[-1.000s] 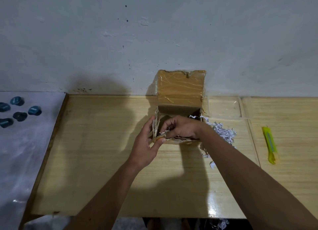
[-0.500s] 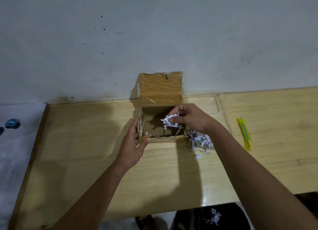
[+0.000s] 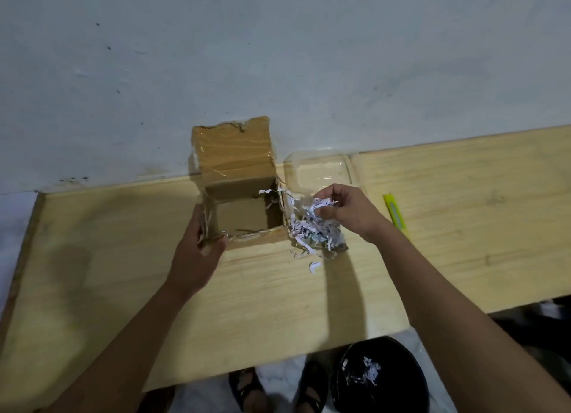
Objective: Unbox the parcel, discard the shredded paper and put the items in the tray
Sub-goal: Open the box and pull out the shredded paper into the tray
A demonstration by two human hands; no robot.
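Note:
The open cardboard parcel [image 3: 244, 211] stands at the back of the wooden table with its taped lid flap up against the wall. Its inside looks bare except for a few paper strips at the right rim. My left hand [image 3: 197, 252] grips the parcel's front left corner. My right hand [image 3: 346, 211] pinches a tuft of shredded paper just right of the parcel, over a heap of shredded paper [image 3: 312, 230] on the table. A clear plastic tray [image 3: 321, 168] sits behind that heap by the wall.
A yellow utility knife [image 3: 397, 213] lies on the table right of my right hand. Below the table's front edge stands a black bin [image 3: 380, 378] with some shredded paper inside. Sandalled feet show beside it.
My right hand has lifted a tuft of shredded paper out of the parcel and carried it right, over the heap. The view has tilted down, showing the bin.

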